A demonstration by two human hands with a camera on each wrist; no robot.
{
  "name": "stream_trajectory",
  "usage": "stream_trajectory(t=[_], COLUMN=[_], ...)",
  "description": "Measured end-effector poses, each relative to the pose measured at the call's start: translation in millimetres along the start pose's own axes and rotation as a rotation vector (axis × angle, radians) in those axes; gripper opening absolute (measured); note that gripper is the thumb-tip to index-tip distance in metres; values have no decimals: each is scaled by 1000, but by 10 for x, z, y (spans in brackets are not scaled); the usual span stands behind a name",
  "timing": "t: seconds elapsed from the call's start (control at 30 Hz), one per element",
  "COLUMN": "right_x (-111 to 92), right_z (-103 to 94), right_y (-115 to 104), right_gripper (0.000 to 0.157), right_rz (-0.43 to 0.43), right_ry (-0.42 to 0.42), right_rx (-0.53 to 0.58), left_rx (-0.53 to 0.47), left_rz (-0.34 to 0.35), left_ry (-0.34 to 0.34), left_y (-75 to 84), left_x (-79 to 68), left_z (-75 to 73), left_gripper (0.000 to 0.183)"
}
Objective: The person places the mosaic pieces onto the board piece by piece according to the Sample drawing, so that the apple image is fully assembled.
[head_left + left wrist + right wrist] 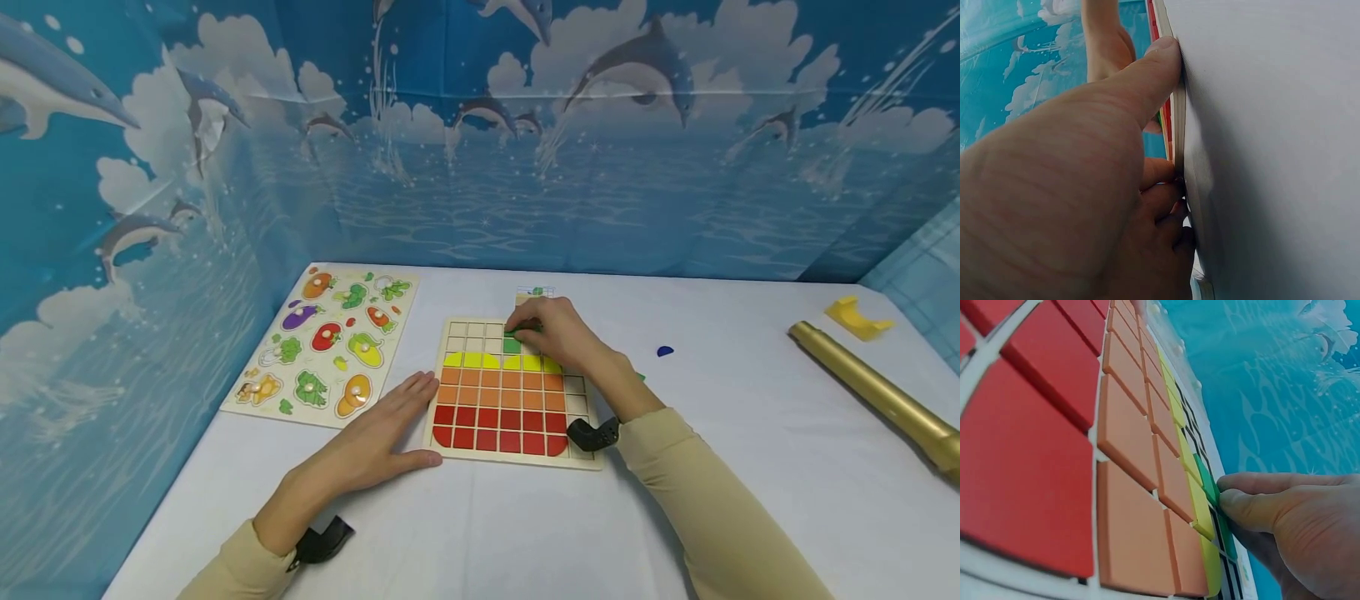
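Note:
A wooden grid board lies on the white table, with rows of red tiles, orange tiles and yellow tiles set in its slots. One green tile sits above the yellow row. My right hand is over the board's upper part, thumb and forefinger pinching a green tile at the slots there; its fingers partly hide it. Flat on the table, my left hand rests with straight fingers and thumb touching the board's left edge.
A vegetable peg puzzle lies left of the board. Behind my right hand is a small printed card. A dark blue piece, a gold tube and a yellow bracket-like piece lie to the right. A dolphin-printed curtain stands behind.

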State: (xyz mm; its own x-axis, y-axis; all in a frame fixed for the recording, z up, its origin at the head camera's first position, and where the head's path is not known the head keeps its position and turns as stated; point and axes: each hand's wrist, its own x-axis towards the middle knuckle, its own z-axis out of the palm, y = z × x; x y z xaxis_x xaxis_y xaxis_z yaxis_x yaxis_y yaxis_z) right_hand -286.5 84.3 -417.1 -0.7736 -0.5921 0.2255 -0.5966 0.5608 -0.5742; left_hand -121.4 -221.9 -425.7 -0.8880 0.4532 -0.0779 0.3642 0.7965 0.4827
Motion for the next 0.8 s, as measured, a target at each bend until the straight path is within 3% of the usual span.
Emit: stream_trajectory(t=[0.4,0.8], right_x=[-49,-318], right_z=[18,-202], right_y=[-31,17], right_gripper=[20,19], right_rz=[-29,114], right_ry=[58,83], right_rx=[-28,-33], left_rx=[-2,0], left_rz=[4,9], left_ry=[0,7], left_y=[-1,5], left_x=[-2,-6], left_z=[5,6], left_gripper=[102,101])
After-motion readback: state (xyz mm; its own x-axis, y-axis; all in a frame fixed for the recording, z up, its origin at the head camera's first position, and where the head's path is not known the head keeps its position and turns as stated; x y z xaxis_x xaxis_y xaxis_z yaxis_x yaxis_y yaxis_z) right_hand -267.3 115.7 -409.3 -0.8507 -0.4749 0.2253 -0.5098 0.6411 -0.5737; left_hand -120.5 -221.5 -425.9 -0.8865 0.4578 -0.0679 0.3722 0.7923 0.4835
